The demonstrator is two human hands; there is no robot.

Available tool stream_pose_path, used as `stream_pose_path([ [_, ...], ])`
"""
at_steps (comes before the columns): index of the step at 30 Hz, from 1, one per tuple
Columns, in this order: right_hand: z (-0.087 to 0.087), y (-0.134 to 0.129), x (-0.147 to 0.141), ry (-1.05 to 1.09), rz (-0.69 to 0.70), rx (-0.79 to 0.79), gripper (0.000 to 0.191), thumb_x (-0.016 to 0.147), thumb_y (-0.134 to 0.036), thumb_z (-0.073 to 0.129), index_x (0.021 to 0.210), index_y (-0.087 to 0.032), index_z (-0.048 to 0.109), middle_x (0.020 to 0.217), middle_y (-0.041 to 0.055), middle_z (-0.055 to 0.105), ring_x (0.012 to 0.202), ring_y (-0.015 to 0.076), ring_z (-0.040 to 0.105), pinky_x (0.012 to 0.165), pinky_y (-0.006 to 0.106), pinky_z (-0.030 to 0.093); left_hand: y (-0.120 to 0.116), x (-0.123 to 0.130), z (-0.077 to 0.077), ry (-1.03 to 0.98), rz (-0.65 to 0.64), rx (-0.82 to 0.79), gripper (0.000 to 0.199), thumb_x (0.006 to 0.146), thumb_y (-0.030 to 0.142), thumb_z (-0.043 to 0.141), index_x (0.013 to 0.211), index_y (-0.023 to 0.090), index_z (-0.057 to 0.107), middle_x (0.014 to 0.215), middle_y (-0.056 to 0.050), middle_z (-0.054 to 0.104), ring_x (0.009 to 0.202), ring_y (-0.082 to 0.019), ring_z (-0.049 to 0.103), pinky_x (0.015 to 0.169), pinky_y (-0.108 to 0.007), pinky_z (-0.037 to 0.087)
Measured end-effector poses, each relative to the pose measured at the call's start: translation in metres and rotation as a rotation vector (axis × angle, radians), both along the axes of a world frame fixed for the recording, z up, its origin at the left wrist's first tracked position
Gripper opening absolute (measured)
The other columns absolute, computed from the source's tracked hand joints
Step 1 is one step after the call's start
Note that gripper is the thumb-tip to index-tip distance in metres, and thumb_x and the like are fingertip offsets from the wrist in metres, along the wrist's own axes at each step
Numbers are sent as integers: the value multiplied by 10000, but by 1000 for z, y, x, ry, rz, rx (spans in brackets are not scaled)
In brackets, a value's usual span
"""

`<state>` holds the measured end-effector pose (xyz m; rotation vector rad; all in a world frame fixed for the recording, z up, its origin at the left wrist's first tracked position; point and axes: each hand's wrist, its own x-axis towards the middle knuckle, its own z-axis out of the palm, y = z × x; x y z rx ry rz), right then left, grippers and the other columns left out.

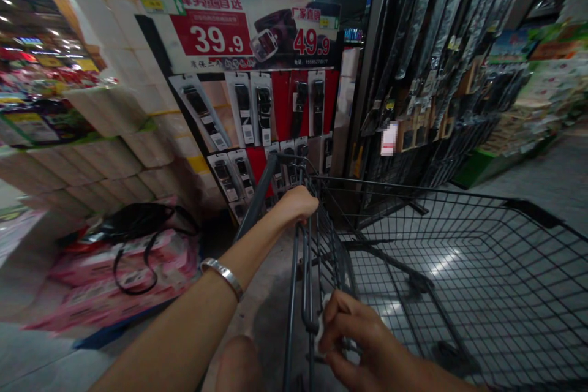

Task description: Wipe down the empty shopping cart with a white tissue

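A dark wire shopping cart [413, 229] stands in front of me, with its basket to the right. My left hand [301, 203], below a silver bracelet [223, 275] on the wrist, is closed at the far end of the cart's metal frame and seems to grip it. Nearer to me, my right hand [349, 334] pinches a white cloth or tissue [321, 334], mostly hidden by the fingers. This white piece touches the near end of the cart's grey rail [305, 282]. The cart's thick handle bar [257, 205] slants behind my left forearm.
A belt display [257, 104] with packaged belts stands ahead, under a price sign [257, 30]. More belts [427, 30] hang at right. On the left, stacked paper rolls [92, 165] rise behind pink packages [138, 263] with a black bag [133, 223] on top.
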<state>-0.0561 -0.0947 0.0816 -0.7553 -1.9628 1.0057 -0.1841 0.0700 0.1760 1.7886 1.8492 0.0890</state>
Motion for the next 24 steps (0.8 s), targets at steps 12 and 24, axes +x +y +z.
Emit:
stream_pose_path([
  [12, -16, 3, 4, -37, -9, -60, 168, 716, -27, 530, 684, -190, 506, 763, 16, 537, 718, 113, 531, 622, 213, 428, -4, 1, 4, 14, -12, 10, 243, 816, 261, 469, 876, 83, 623, 776, -134, 689, 512, -156, 608, 411, -198, 393],
  [24, -36, 4, 10, -61, -30, -171, 160, 680, -28, 547, 656, -181, 511, 761, 10, 557, 735, 116, 547, 646, 221, 428, -2, -1, 0, -25, -29, 35, 233, 782, 238, 482, 818, 76, 644, 710, -124, 673, 458, -155, 571, 410, -231, 406],
])
